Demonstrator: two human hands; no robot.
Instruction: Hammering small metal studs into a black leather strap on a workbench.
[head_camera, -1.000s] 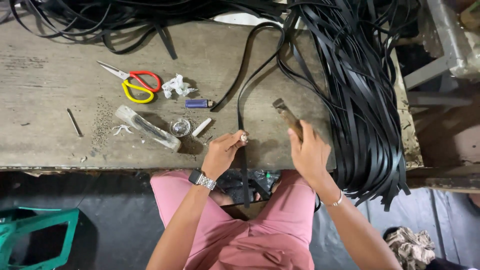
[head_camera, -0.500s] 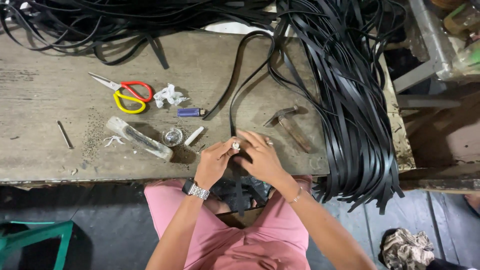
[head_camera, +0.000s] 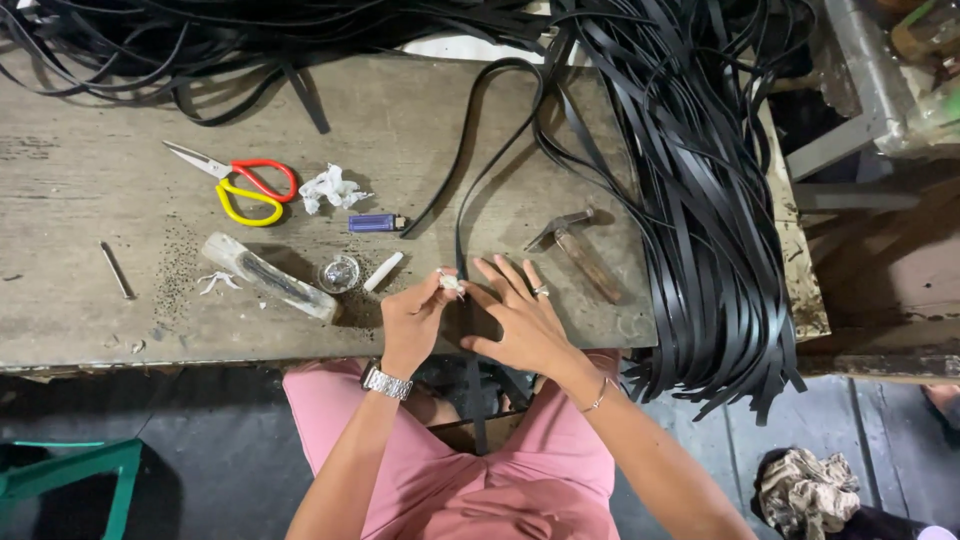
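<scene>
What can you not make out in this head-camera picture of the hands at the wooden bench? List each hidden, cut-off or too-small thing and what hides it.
- Head view: the small pale thing pinched in the left hand is too small to identify.
- The black strip under the right hand is covered there by the palm.
- The heap of black strips runs off the top edge.
- The contents of the small clear dish are too small to tell.

I sit at a small craft workshop: my rough, scarred wooden desk (head_camera: 90, 190) carries a heap of cut black straps (head_camera: 700, 200), a hammer (head_camera: 580, 250), red-and-yellow scissors (head_camera: 245, 185) and a lighter (head_camera: 375, 223), with scattered bits and dust, above a dark bare floor (head_camera: 180, 440).
</scene>
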